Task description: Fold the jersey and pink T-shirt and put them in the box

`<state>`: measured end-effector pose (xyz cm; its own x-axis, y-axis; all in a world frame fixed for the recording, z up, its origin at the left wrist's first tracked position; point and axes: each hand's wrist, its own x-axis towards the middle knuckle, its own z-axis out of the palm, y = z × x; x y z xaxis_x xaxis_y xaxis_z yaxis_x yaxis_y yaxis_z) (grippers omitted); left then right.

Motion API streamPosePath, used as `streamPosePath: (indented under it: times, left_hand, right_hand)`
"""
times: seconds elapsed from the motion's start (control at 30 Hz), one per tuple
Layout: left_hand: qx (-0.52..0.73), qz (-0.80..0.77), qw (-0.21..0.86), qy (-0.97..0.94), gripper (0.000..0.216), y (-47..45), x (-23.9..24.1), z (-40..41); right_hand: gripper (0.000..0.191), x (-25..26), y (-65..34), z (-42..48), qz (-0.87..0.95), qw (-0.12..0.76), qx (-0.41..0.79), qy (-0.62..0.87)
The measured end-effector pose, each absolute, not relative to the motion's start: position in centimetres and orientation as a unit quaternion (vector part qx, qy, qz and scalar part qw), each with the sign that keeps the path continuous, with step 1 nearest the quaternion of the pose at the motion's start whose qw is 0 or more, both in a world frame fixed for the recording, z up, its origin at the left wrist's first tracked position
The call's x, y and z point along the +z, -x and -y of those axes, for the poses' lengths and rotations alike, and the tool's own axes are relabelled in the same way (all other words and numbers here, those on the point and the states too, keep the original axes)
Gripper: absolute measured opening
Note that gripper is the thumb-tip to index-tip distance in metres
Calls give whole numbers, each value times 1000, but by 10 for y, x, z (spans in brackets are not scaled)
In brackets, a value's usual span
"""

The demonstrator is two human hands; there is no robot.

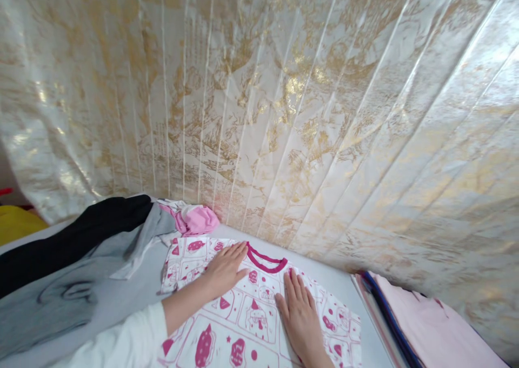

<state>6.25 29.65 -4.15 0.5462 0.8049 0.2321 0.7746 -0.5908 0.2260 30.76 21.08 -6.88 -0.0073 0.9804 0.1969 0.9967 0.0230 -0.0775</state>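
A white T-shirt with a pink cartoon print and a dark pink collar (pixel 247 325) lies spread flat on the grey table (pixel 338 284). My left hand (pixel 224 271) rests flat on its upper left part, near the collar, fingers stretched out. My right hand (pixel 299 311) lies flat on its right shoulder area, fingers together and extended. Neither hand holds anything.
A grey garment (pixel 60 298), a black garment (pixel 68 238) and a crumpled pink and white piece (pixel 194 219) lie at the left. A stack of folded clothes with a pale pink top (pixel 421 325) sits at the right. A shiny gold and white curtain (pixel 284 103) hangs right behind.
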Motion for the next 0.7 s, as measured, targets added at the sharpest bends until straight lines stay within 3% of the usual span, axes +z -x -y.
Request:
streamPosePath:
  times: [0.33,0.7]
  left_hand:
    - [151,-431,95,-884,56,-35,-33,-317]
    - [132,-405,101,-899,58,-2,-27,-176]
  right_hand:
    - [65,-80,-335,-218,662,122,-98,733]
    - [62,-82,-282,-143,792,117,3,599]
